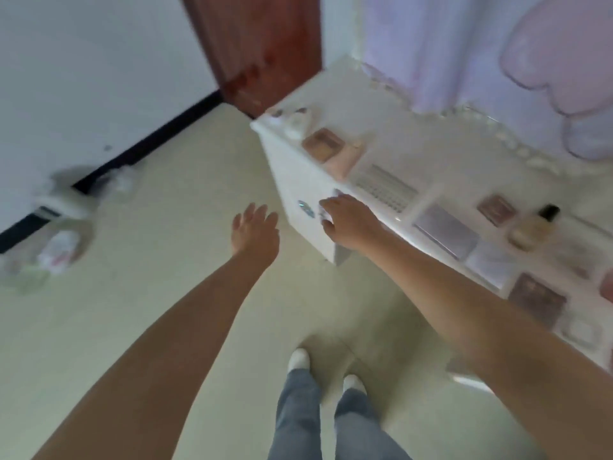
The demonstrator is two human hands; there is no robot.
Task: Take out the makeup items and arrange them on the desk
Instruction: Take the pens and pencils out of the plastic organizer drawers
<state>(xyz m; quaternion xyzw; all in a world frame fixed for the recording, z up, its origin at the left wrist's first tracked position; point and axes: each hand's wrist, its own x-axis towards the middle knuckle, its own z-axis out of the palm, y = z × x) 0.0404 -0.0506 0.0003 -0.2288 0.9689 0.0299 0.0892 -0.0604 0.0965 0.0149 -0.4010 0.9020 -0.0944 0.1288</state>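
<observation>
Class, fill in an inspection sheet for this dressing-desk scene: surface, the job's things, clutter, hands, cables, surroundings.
Surface: white desk, seen blurred.
Job's things: square brown-pink makeup palette, black-capped glass bottle of beige liquid, dark rectangular palette and other small cases lie spread on the desk.
Clutter: blurred white objects on the floor by the wall.
Hands: left hand free over the floor, fingers straight; right hand at the desk's front edge, fingers curled on something small and pale, too blurred to name.
Cables: nothing seen.
Surroundings: dark red-brown door, pale lilac curtain, beige floor.
</observation>
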